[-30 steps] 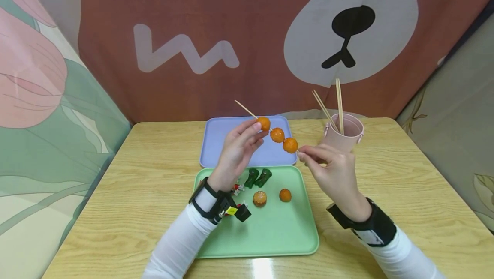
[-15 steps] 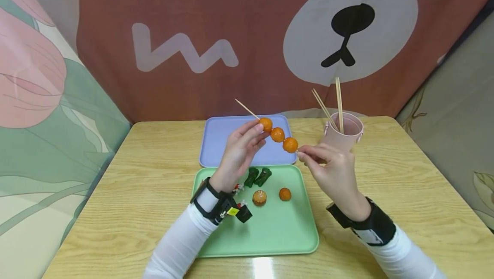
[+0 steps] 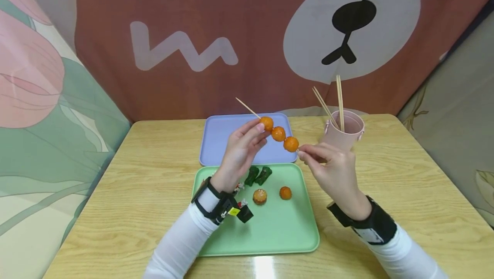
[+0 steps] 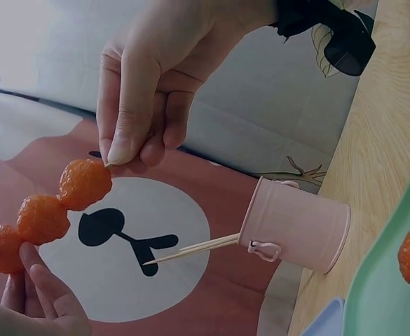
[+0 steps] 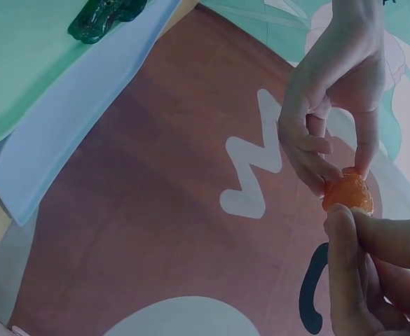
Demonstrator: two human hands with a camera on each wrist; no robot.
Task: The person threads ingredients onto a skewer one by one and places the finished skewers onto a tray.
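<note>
A wooden skewer (image 3: 247, 107) carrying three glossy orange balls (image 3: 291, 144) is held slantwise over the trays, its bare pointed end up and to the left. My left hand (image 3: 241, 148) pinches the uppermost ball (image 3: 266, 123) between thumb and fingers. At the lower end, the thumb and fingertips of my right hand (image 3: 335, 167) grip the short stub of skewer just past the last ball. In the left wrist view the balls (image 4: 43, 219) sit close together in a row. The right wrist view shows one ball (image 5: 348, 192) between both hands, the others hidden.
Below is a green tray (image 3: 285, 232) with a single orange ball (image 3: 285, 193), a brown round piece (image 3: 260, 196), dark green pieces (image 3: 257, 176) and red-white bits partly behind my left wrist. Behind it lies a blue tray (image 3: 216, 137). A pink bucket (image 3: 335, 141) holds several skewers (image 3: 340, 103).
The uppermost ball, pinched by my left hand, has slid a little down the skewer and the gap to the middle ball has closed. My right hand keeps its hold at the lower end.
</note>
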